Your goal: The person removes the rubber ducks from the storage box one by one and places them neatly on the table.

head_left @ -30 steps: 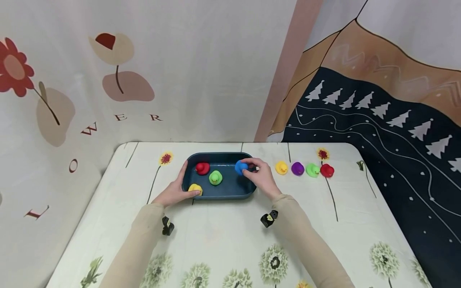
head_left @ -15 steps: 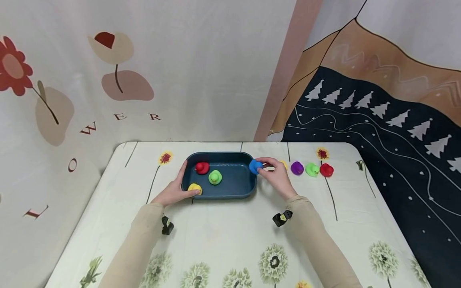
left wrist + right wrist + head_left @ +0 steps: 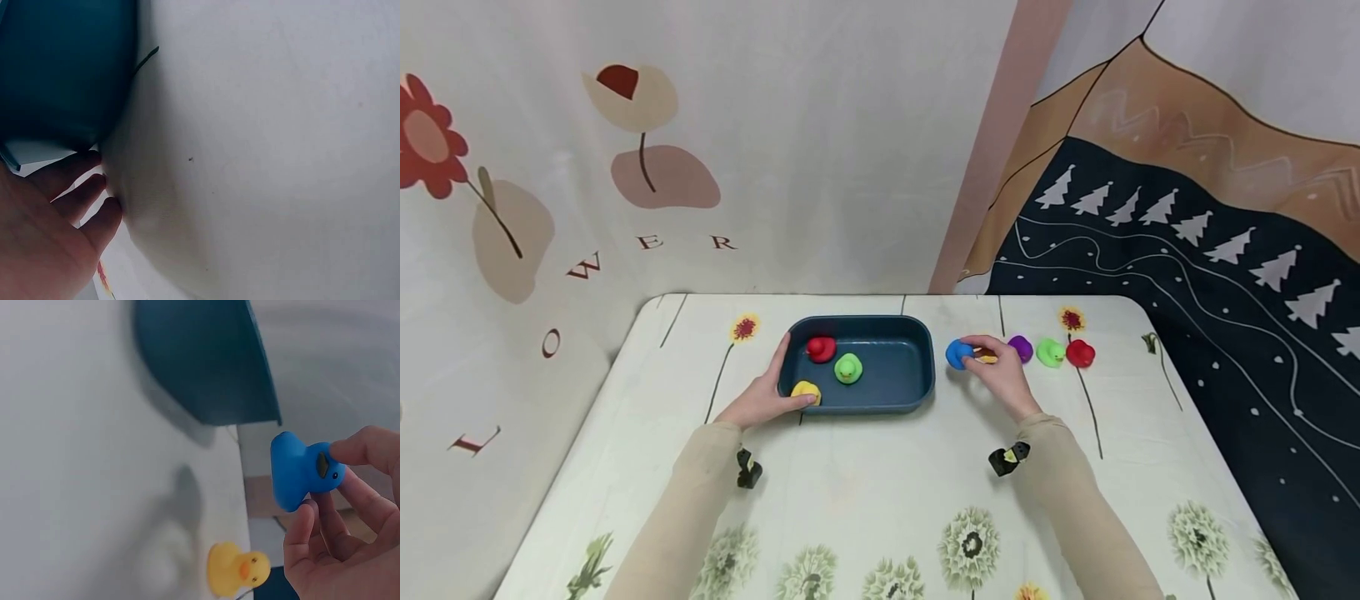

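A blue rubber duck [image 3: 290,472] is pinched in my right hand [image 3: 1002,375], held above the table just right of the dark blue tray [image 3: 880,408]. The right wrist view shows the thumb and fingers around the duck's head and body. My left hand [image 3: 765,398] rests at the tray's left end, fingers fairly straight along the outside and thumb over the near rim. Inside the tray sit a red duck [image 3: 822,349], a green duck [image 3: 848,368] and a yellow duck [image 3: 806,392], the last partly behind the left thumb.
Right of the tray, a row of ducks stands on the table: yellow [image 3: 228,570], mostly hidden by my right hand in the head view, then purple [image 3: 1021,348], light green [image 3: 1050,352] and red [image 3: 1081,354]. A flower-print cloth [image 3: 865,492] covers the table.
My right hand has carried the blue duck from above the tray's right part out over its right rim, to the row's left end. The left hand and tray have stayed put.
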Motion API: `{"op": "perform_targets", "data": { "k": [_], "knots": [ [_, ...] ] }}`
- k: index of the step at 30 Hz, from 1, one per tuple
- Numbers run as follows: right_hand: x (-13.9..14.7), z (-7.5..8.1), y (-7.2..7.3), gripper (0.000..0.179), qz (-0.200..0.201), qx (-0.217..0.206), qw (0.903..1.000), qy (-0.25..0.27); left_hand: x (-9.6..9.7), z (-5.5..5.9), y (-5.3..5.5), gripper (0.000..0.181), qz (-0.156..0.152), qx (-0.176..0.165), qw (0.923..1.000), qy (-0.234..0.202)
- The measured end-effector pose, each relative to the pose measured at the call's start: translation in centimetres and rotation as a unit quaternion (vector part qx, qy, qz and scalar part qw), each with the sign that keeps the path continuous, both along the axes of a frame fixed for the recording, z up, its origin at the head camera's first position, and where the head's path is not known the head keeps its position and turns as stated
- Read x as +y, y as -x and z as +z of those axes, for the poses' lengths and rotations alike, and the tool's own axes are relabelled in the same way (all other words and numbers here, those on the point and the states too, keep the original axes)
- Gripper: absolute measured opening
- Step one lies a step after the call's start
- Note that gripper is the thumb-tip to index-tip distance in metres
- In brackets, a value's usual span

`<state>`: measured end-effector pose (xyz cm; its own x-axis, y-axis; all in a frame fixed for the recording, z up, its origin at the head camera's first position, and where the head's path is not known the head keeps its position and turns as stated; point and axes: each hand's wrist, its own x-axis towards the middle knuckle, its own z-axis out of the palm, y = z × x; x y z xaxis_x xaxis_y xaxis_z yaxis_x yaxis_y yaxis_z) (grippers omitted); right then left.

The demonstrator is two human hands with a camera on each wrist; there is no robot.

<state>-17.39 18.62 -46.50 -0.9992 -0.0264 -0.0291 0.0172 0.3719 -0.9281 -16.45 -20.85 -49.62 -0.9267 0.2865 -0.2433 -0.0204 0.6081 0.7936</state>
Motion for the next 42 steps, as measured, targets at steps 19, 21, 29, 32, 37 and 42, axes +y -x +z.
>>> {"op": "perform_targets", "data": {
  "k": [19, 21, 29, 32, 37, 42],
  "knots": [
    [2.9, -2.9, -1.4, 0.033, -0.027, -0.044, 0.9986, -0.008, 0.2, 0.5, -0.1, 0.112, 0.0, -0.014, 0.9999, 0.004],
    [3.1, -3.1, -1.5, 0.034, -0.029, -0.046, 0.9985, -0.009, 0.1, 0.5, -0.1, 0.112, 0.001, -0.014, 0.9999, 0.004],
    [3.9, -3.5, -1.9, 0.033, -0.041, -0.051, 0.9975, -0.025, 0.1, 0.4, 0.0, 0.113, 0.002, -0.014, 0.9999, 0.003],
    [4.1, -3.7, -2.1, 0.032, -0.038, -0.039, 0.998, -0.032, 0.1, 0.4, 0.1, 0.113, 0.004, -0.015, 0.9999, 0.003],
    [4.4, -3.9, -2.2, 0.031, -0.045, -0.039, 0.9975, -0.038, 0.1, 0.5, -0.1, 0.113, 0.002, -0.013, 0.9999, 0.003],
    [4.5, -3.9, -2.2, 0.031, -0.052, -0.04, 0.997, -0.041, 0.2, 0.5, 0.0, 0.114, 0.004, -0.015, 0.9999, 0.001]
  ]
}}
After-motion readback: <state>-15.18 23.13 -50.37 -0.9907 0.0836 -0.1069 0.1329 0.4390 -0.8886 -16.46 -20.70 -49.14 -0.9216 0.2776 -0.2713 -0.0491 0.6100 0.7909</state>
